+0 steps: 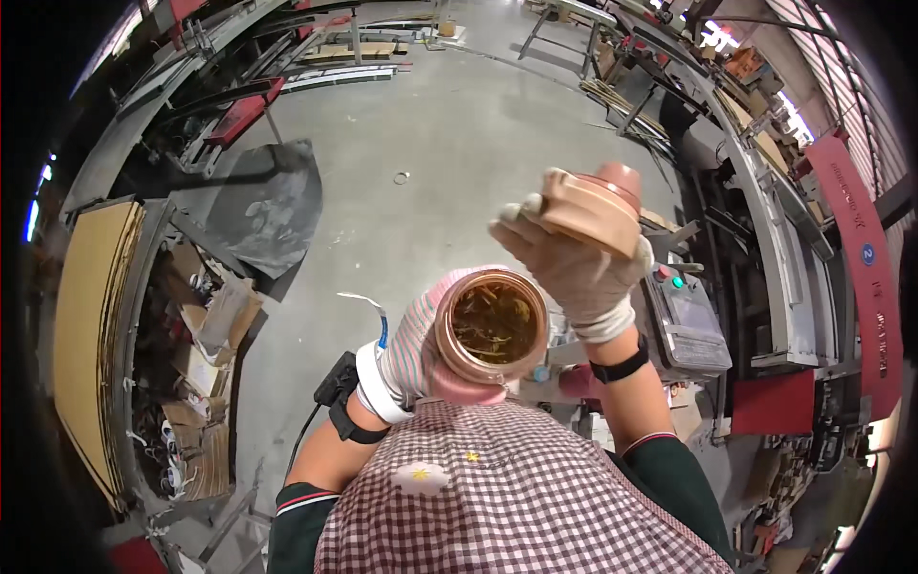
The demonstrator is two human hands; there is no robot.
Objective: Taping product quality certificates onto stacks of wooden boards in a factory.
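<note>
My left hand [430, 344], in a striped pink and grey glove, is closed around an open, wide-mouthed bottle [446, 330]. Through its round mouth I see brownish-yellow liquid [492, 322] with loose leaves in it, like tea. To the right and a little farther out, my right hand [583, 273], in a pale glove, holds a tan and reddish-brown lid [593, 212] up, apart from the bottle. Both wrists carry dark straps; a white band also circles the left one.
Grey concrete floor [382, 163] lies ahead. On the left stand cardboard sheets [91, 354] and a shelf of scraps [206, 383]. To the right are a control box [688, 325] with red and green buttons, a long metal machine frame [775, 249] and a red panel [861, 277].
</note>
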